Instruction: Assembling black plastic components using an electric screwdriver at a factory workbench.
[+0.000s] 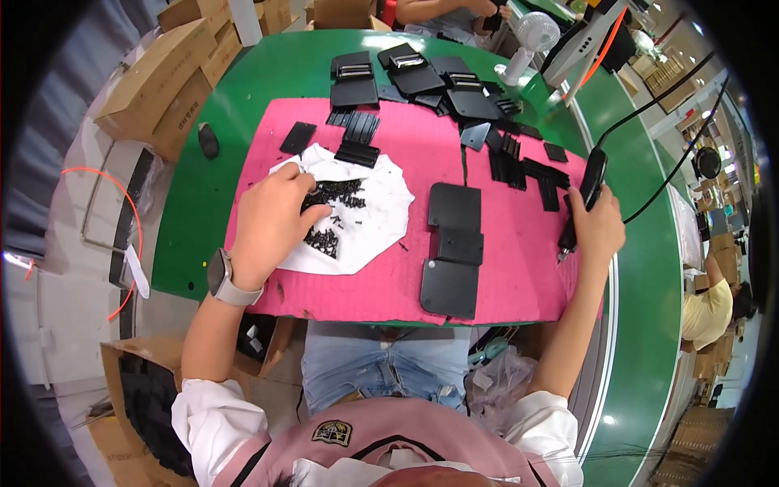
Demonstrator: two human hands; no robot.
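Observation:
My left hand (276, 215) reaches over small black screws (334, 193) heaped on a white sheet (377, 219). Its thumb is spread away from the curled fingers, and the fingertips are partly hidden among the screws. My right hand (599, 226) is wrapped round a black corded electric screwdriver (595, 174), held upright at the right side of the pink mat, tip down. Between the hands lies a black hinged plate assembly (454, 247), two flat panels joined by a narrower middle piece.
A pink mat (357, 296) covers part of the green table (180, 235). Black plates (355, 89) and black strips (507, 169) are piled along its far side. A small white fan (531, 40) stands far right. Cardboard boxes (162, 89) are at the left; another person's arm (426, 10) shows across the table.

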